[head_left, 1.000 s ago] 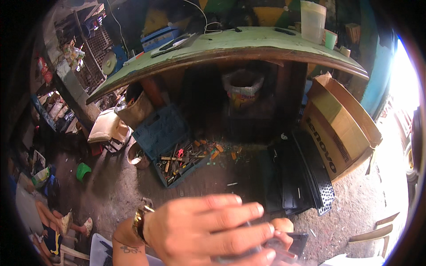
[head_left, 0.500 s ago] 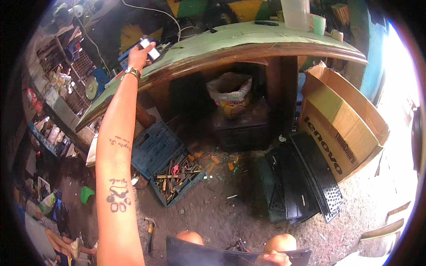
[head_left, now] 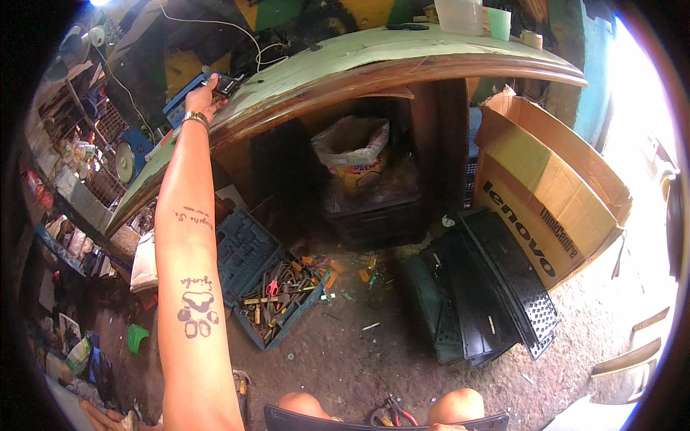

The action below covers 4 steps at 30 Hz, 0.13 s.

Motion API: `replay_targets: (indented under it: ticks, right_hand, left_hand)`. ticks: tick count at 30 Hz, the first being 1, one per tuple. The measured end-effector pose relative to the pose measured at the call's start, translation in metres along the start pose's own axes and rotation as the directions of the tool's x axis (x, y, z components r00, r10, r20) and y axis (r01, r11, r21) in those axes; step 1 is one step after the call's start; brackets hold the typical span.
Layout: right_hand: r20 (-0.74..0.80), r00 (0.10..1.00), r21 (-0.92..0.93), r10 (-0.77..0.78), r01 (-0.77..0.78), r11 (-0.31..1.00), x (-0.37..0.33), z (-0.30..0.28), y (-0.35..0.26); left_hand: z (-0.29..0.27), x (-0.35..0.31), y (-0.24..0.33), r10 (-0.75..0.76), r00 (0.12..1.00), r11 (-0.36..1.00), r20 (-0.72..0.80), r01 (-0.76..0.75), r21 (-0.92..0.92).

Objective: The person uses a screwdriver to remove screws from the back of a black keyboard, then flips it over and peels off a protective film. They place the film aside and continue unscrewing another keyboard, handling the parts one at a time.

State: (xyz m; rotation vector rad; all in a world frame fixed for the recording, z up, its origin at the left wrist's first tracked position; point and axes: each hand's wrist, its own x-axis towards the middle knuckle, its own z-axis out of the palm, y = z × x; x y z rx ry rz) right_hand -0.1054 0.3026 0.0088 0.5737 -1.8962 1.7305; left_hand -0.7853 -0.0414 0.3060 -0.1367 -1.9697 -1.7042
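My left arm reaches far out to the left end of the green-topped table [head_left: 374, 54]. There my left hand [head_left: 204, 99], with a metal watch at the wrist, has its fingers curled at a small dark object [head_left: 230, 85]; what exactly lies in the grip is hard to make out. Behind the fingers is a blue thing [head_left: 175, 109]. Low in the picture, a thin black panel [head_left: 345, 425] stands across my knees. Only a sliver of my right hand [head_left: 449, 427] shows at this panel's upper edge. Pliers with red handles [head_left: 394, 414] lie beyond the panel, between the knees.
On the floor sits an open blue tool case [head_left: 248, 248] full of hand tools. Black plastic panels [head_left: 489, 302] lean by a large cardboard box [head_left: 550, 194]. Under the table, a lined bucket [head_left: 359, 154] rests on a dark block. A hammer [head_left: 242, 391] lies beside my left forearm.
My left hand has moved slightly left and down onto the tabletop. The silver-white box-shaped thing it held no longer shows. My right hand has sunk lower, mostly out of the picture.
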Motion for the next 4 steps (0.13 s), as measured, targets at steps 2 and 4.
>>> replay_targets:
  ticks: [2, 4]
  right_hand:
    - [0.009, 1.0, 0.017, 0.017, -0.017, 1.0, 0.0003, 0.0003, -0.0004]
    - [0.028, 0.999, 0.032, 0.022, -0.022, 0.999, 0.0025, -0.0004, -0.0004]
  left_hand:
    - [0.0037, 0.0034, -0.0016, 0.216, 0.976, 0.918, -0.035, -0.191, 0.348]
    - [0.0085, 0.0057, -0.0066, 0.294, 0.953, 0.812, -0.066, -0.213, 0.543]
